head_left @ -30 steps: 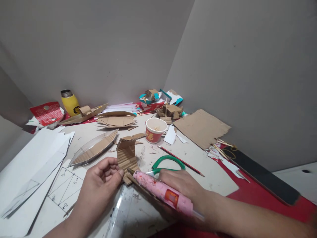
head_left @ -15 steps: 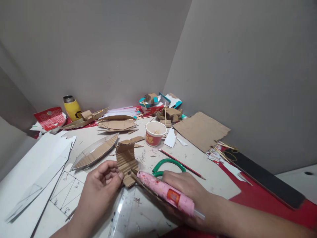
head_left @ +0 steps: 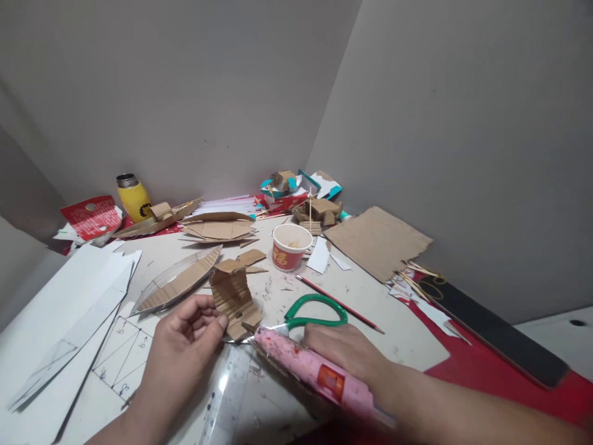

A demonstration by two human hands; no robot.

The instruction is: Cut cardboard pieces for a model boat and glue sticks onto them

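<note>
Between thumb and fingers, my left hand (head_left: 192, 337) pinches a bent piece of corrugated cardboard (head_left: 234, 303) that curls upward at its far end. My right hand (head_left: 347, 352) is closed round a pink glue gun (head_left: 306, 364), its handle hidden from view. The gun's dark nozzle is at the lower right edge of the cardboard; whether they touch I cannot tell. Green-handled scissors (head_left: 319, 298) lie just beyond the gun. Under my hands is a clear ruler (head_left: 222, 392). A cardboard boat hull with clear sides (head_left: 178, 281) rests beyond my left hand.
A paper cup (head_left: 290, 253) holding small sticks stands mid-table, near a red pencil (head_left: 338, 303). White sheets (head_left: 69, 334) cover the left. Behind are cardboard boats (head_left: 217, 228) and a yellow bottle (head_left: 134, 199). A cardboard sheet (head_left: 377, 241) and black board (head_left: 495, 334) lie right.
The cardboard piece has tilted and shifted slightly left in my left hand. The glue gun has moved a little down and right, its nozzle lower against the cardboard.
</note>
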